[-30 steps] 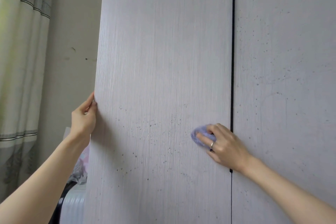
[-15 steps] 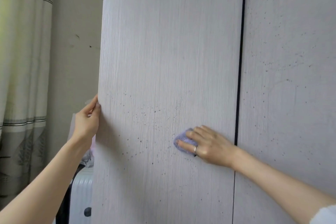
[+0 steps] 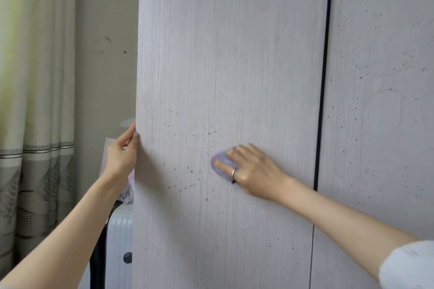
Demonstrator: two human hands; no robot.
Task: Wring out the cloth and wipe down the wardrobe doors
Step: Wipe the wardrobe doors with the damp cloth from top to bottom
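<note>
Two pale grey wood-grain wardrobe doors fill the view, the left door [image 3: 225, 54] and the right door [image 3: 385, 54], split by a dark vertical gap [image 3: 325, 77]. Small dark specks dot both doors. My right hand [image 3: 251, 169] presses a small lilac cloth [image 3: 220, 163] flat against the left door at about mid height; most of the cloth is hidden under the fingers. My left hand [image 3: 122, 155] grips the left door's outer edge, thumb on the front face.
A striped cream and grey curtain [image 3: 35, 101] hangs at the far left. A beige wall [image 3: 105, 54] lies behind the door edge. A white ribbed suitcase [image 3: 119, 237] stands low beside the door, with crumpled items on top.
My right hand has slid the cloth leftward across the left door, away from the gap between the doors. The left hand keeps its grip on the door edge.
</note>
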